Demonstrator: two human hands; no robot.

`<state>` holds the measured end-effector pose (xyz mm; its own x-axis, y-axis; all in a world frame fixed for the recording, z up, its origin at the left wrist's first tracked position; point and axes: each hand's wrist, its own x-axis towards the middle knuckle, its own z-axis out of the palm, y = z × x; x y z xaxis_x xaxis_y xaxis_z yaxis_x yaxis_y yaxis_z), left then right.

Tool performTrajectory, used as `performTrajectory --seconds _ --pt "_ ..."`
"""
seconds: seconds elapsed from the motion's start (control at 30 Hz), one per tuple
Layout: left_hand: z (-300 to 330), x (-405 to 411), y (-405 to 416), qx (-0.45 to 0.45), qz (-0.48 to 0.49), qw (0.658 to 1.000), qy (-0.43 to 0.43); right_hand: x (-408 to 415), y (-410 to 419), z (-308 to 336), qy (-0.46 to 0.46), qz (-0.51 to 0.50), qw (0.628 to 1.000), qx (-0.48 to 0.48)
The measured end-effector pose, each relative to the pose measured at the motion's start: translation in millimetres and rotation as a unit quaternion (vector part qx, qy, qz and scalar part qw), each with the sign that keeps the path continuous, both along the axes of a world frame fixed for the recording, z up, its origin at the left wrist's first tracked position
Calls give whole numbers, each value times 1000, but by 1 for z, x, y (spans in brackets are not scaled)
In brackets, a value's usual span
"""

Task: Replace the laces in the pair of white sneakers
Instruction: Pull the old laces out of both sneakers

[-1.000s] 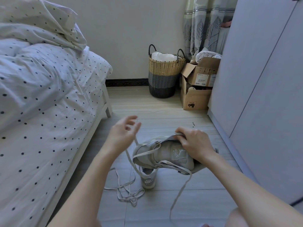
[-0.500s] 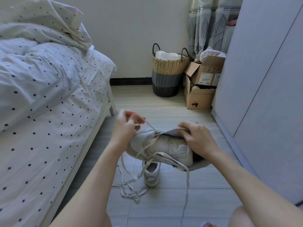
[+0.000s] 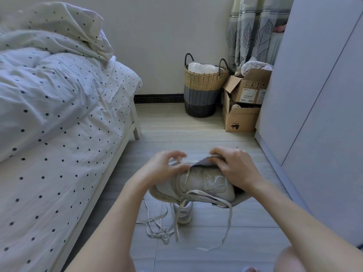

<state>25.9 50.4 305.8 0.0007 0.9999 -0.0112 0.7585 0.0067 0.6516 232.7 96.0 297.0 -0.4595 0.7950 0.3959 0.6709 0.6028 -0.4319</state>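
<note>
A white sneaker [image 3: 198, 183] is held on its side above the floor. My right hand [image 3: 233, 165] grips its upper edge by the tongue. My left hand [image 3: 163, 165] is at the eyelets, fingers curled and pinching the lace there. The lace [image 3: 228, 218] hangs from the shoe in two strands toward the floor. The second sneaker [image 3: 184, 213] stands on the floor beneath, mostly hidden by the held shoe. A loose lace [image 3: 157, 226] lies tangled on the tiles beside it.
A bed [image 3: 59, 134] with a dotted sheet fills the left. A woven basket [image 3: 204, 89] and stacked cardboard boxes [image 3: 243, 108] stand at the far wall. A white wardrobe [image 3: 314, 105] runs along the right. My knee [image 3: 292, 260] is at the bottom right.
My left hand pulled the lace up and away, then came back down to the eyelets. My right hand kept its grip on the shoe, which shifted slightly.
</note>
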Motion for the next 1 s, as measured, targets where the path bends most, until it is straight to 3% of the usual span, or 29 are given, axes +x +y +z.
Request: performTrajectory --seconds 0.3,0.5,0.57,0.67,0.7,0.73,0.77,0.8,0.87,0.9,0.93,1.0 --pt "8 -6 -4 -18 21 986 -162 0 -4 4 26 24 999 26" --pt "13 -10 -8 -18 62 979 -195 -3 -6 4 10 60 998 15" --pt "19 -6 -10 11 91 950 -297 -3 -5 2 -1 58 998 -2" --pt "34 -12 -12 106 124 835 -525 -4 -3 -3 -43 40 998 -31" --pt "37 -16 -12 126 143 807 -558 -4 -2 -5 -57 24 998 -34" --pt "39 -19 -12 124 166 804 -558 -3 0 -6 -65 2 997 -33" --pt "38 -21 -14 103 188 828 -519 -2 1 -7 -67 -24 997 -30" --pt "34 -22 -15 70 200 879 -428 0 4 -8 -63 -52 996 -26" --pt "17 -24 -14 -2 146 983 -113 5 7 -7 -34 -110 993 -14" --pt "9 -21 -13 -22 90 995 23 7 8 -7 -13 -134 991 -11" --pt "3 -17 -13 -29 48 993 102 8 9 -7 10 -154 988 -10" --pt "-2 -9 -11 -20 27 994 105 8 10 -7 57 -185 981 -22"
